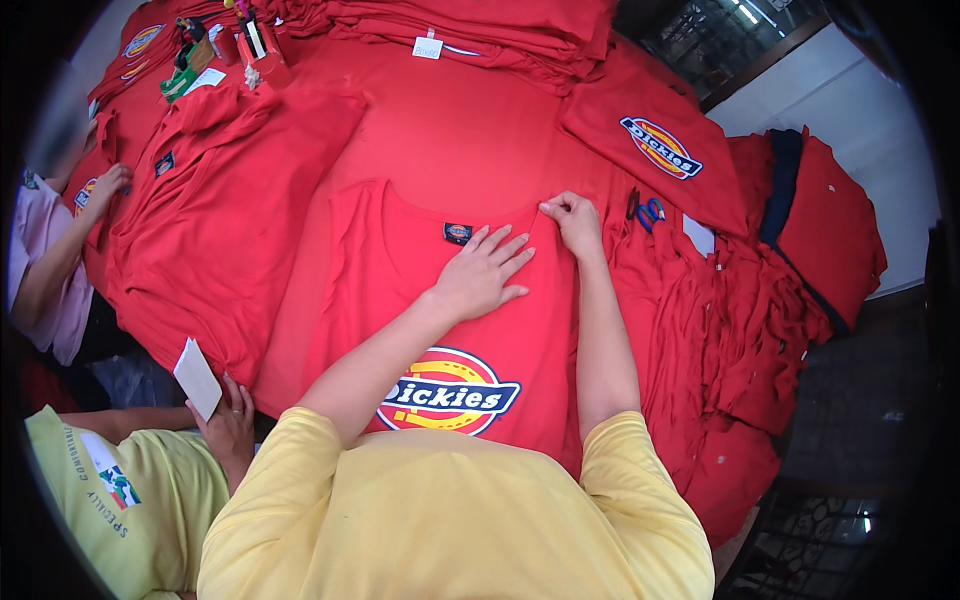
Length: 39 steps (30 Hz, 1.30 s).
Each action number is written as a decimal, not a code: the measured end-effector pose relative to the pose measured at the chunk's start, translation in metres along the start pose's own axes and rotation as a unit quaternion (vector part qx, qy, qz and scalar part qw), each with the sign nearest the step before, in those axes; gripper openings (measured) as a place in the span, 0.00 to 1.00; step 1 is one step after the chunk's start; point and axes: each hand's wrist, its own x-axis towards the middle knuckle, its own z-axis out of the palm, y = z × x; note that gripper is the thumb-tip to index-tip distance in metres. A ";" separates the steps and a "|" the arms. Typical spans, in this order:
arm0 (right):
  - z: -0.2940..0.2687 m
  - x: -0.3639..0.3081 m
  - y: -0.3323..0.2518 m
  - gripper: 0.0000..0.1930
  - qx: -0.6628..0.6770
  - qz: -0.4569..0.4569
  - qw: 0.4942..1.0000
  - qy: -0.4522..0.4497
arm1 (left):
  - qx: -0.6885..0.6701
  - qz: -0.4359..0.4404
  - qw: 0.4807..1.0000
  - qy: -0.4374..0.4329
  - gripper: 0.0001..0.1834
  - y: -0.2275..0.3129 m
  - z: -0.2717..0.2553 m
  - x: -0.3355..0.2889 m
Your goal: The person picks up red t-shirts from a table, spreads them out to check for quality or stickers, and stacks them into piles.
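Note:
A red tank top [420,322] with a scooped neck lies spread in front of me, its oval blue, white and yellow print toward my body. Its small dark neck label [457,233] shows at the neckline. My left hand [484,272] rests flat on the fabric beside that label, fingers apart. At the upper right shoulder edge, my right hand [572,224] is closed, thumb and finger pinching the tank top. Whether a loose thread is also between those fingertips is too small to tell.
Red garments are heaped at right, with blue-handled scissors [651,214] and white paper [698,236] on them. A folded red stack [480,30] lies at the far side, beside a tool holder [262,62]. At left, one person handles red cloth; another's hand [232,425] holds folded paper.

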 end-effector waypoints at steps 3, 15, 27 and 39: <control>-0.008 0.013 0.004 0.12 0.045 0.046 0.998 -0.022 | -0.002 -0.012 1.000 -0.006 0.31 0.000 -0.005 -0.004; -0.036 -0.028 -0.039 0.11 0.042 -0.073 0.994 0.064 | -0.295 -0.196 0.931 0.087 0.25 0.015 -0.021 0.025; -0.082 -0.061 -0.085 0.16 0.024 -0.140 0.989 0.028 | -0.665 -0.255 0.662 0.234 0.07 0.075 -0.040 -0.023; -0.122 0.098 0.117 0.16 -0.248 0.109 0.961 0.054 | -0.703 -0.313 0.617 0.162 0.08 0.160 0.001 -0.156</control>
